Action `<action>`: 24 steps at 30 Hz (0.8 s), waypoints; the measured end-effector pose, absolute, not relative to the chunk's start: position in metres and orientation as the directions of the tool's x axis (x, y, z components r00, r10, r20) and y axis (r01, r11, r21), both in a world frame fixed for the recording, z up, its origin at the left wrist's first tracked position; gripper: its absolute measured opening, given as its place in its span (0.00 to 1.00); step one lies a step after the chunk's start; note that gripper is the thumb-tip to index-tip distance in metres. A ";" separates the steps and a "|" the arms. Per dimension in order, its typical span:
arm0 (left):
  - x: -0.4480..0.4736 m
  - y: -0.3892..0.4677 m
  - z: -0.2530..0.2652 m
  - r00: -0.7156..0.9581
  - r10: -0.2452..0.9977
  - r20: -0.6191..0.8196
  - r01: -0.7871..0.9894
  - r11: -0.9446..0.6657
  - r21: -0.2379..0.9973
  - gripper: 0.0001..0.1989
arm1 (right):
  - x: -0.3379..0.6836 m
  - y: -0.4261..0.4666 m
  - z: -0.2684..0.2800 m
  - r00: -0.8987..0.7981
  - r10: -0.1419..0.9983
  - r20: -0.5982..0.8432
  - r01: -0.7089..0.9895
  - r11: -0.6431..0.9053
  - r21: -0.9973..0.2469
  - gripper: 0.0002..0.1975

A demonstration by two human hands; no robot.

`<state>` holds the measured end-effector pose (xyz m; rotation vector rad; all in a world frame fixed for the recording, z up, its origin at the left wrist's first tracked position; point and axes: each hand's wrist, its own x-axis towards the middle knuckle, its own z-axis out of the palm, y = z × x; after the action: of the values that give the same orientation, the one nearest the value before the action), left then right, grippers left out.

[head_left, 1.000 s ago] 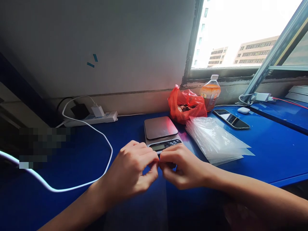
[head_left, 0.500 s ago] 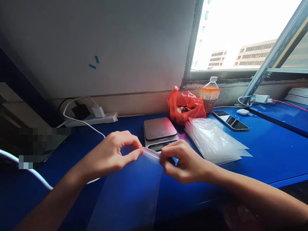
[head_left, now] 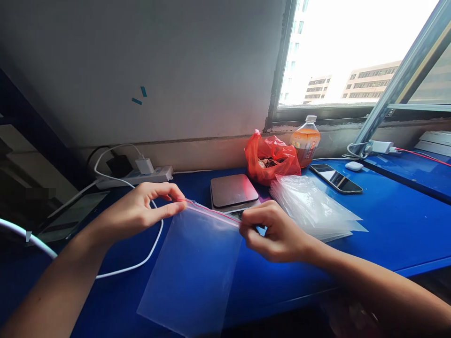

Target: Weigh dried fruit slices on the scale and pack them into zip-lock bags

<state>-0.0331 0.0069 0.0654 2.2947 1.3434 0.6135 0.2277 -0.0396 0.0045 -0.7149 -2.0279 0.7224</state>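
One clear bag [head_left: 197,267] in hand, nothing visible inside; whether its red strip [head_left: 211,211] is sealed, cannot tell. Other bags [head_left: 313,204] lie fanned beside the scale [head_left: 234,191], untouched. Left hand [head_left: 146,206] and right hand [head_left: 273,233] pinch opposite top corners, over the blue surface [head_left: 387,216]. Film thin, translucent, rectangular; scale squarish, metal-topped.
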 end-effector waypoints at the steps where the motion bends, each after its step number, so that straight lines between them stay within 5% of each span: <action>1: -0.034 0.008 0.065 0.446 0.880 0.163 0.694 -0.456 0.557 0.12 | 0.228 -0.040 0.005 -0.477 0.713 0.515 0.223 0.664 -0.713 0.07; 8: -0.038 0.013 0.061 0.435 0.889 0.147 0.692 -0.434 0.577 0.14 | 0.228 -0.039 0.004 -0.458 0.736 0.498 0.232 0.640 -0.733 0.07; 17: -0.032 0.012 0.050 0.451 0.878 0.161 0.761 -0.472 0.444 0.13 | 0.231 -0.032 -0.002 -0.443 0.829 0.341 0.346 0.509 -0.788 0.06; 24: -0.021 0.005 0.046 0.430 0.896 0.114 0.717 -0.416 0.559 0.16 | 0.230 -0.035 0.000 -0.418 0.835 0.357 0.554 0.546 -0.628 0.05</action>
<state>-0.0208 0.0046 0.0457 2.2590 1.3660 0.5607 0.2297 -0.0349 0.0001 -1.1153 -2.1308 0.5563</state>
